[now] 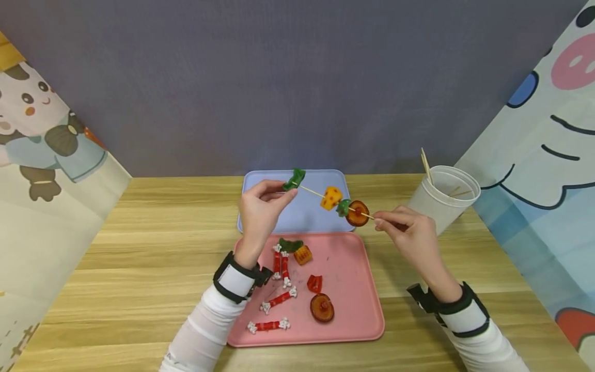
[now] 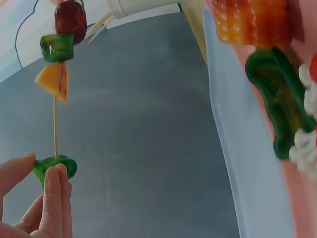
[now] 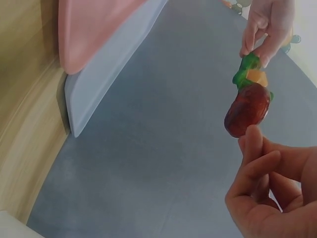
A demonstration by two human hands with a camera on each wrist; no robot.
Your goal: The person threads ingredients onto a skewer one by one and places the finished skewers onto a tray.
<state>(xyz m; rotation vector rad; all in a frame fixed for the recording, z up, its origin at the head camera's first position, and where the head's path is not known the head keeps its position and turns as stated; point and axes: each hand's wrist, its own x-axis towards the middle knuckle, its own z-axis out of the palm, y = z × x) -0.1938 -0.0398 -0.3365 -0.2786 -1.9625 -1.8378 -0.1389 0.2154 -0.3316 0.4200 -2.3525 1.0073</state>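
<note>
Wooden skewer (image 1: 312, 191): thin, pale and straight, slanting between the two hands, its lower end in the head view pinched by the right hand (image 1: 411, 232). Threaded in order from that end: a glossy brown mushroom (image 1: 358, 213), round, with a central stub; a small green pepper piece (image 1: 343, 207), just beside it; a yellow wedge (image 1: 332, 198) with darker spots. Beyond the wedge, exposed stick. At the far end, a curled, glossy green pepper strip (image 1: 295, 179), pinched by the left hand (image 1: 264, 209), meets the stick; depth of piercing not discernible.
</note>
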